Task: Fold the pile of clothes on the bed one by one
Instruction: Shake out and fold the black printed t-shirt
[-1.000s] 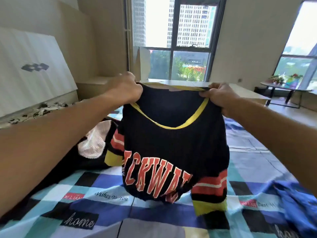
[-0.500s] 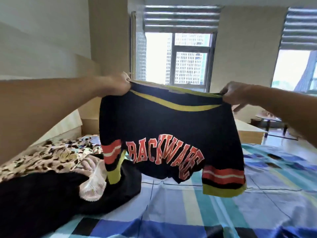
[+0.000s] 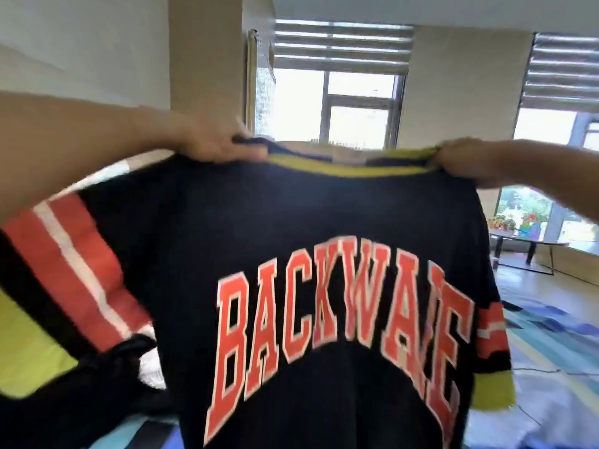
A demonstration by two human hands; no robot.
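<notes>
Black jersey (image 3: 324, 222) aloft, both hands (image 3: 220, 144) (image 3: 466, 160) gripping shoulders

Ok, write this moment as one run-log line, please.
jersey: held up, unfolded, lettering toward camera | left hand: grips its shoulder | right hand: grips other shoulder | fold: not started

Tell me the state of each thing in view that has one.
Black jersey: unfolded, held up, lettering toward camera.
Left hand: grips one jersey shoulder.
Right hand: grips the other shoulder.
Window blinds: partly raised.
Dark garment below: crumpled, unfolded.
</notes>
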